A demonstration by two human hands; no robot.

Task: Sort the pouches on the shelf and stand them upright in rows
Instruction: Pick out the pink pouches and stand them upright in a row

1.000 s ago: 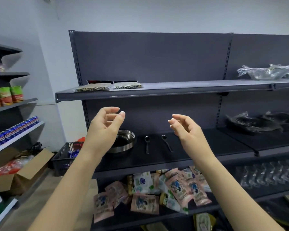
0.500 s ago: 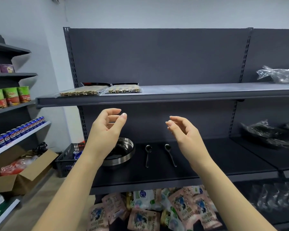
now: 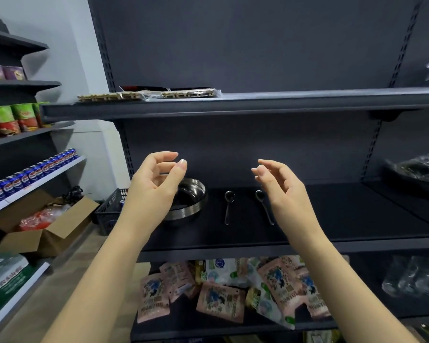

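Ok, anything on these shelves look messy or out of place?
Yes. The pouches on the lower shelf lie in a jumbled heap, pink and green-white ones mixed, overlapping and tilted, none standing in rows. Both hands, left hand and right hand, hover empty above them.

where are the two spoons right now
In the head view the two spoons lie on the dark middle shelf, just right of the metal bowl, between the raised hands.

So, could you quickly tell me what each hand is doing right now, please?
Left hand: open, fingers loosely curled, holding nothing.
Right hand: open, fingers loosely curled, holding nothing.
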